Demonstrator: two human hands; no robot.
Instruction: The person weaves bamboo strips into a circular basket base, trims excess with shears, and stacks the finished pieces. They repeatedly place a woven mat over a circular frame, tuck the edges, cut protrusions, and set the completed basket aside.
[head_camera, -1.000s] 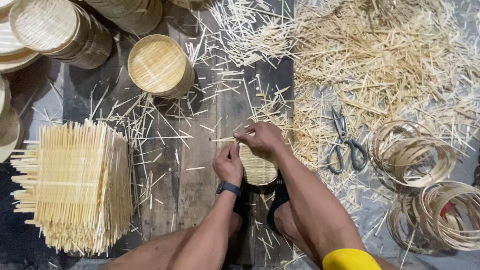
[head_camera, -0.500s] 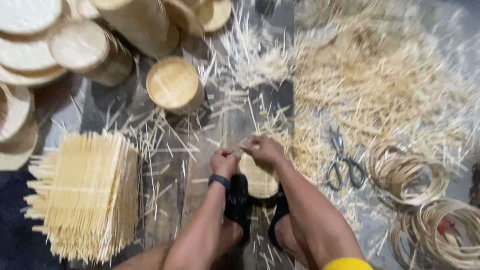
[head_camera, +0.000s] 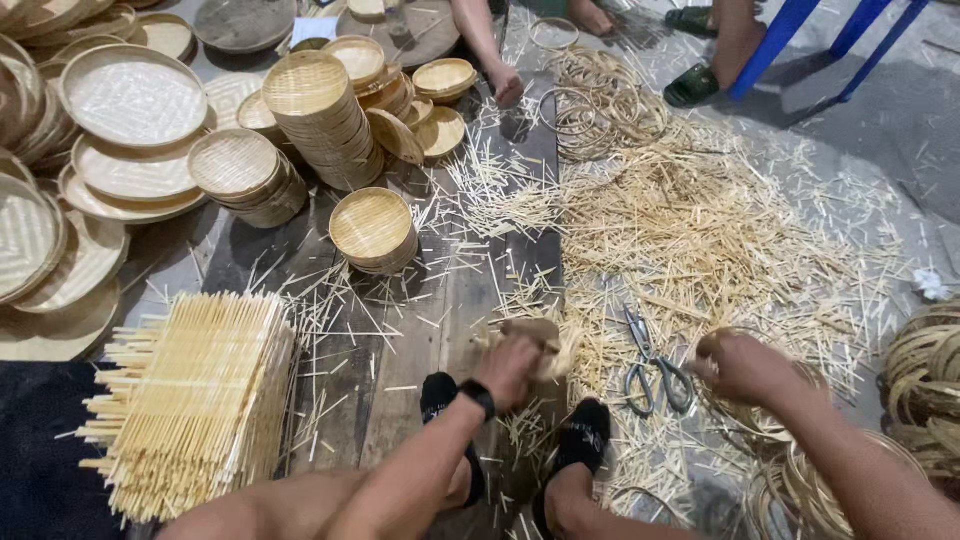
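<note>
Just above the dark-socked feet, the left hand (head_camera: 512, 365) is closing snugly around a small woven bamboo tray (head_camera: 540, 340), fingers wrapped over its rim (the far edge is blurred). Off to that grip's right, the right hand (head_camera: 745, 368) is curling loosely onto the bamboo hoops (head_camera: 770, 440), whether it is actually pinching one I cannot tell. Judging by the stacks of finished trays (head_camera: 320, 115) lying well beyond the held tray, much work is already done; the pile of woven mats (head_camera: 195, 400) to its left suggests plenty is waiting. Scissors (head_camera: 650, 365) are lying between the hands.
</note>
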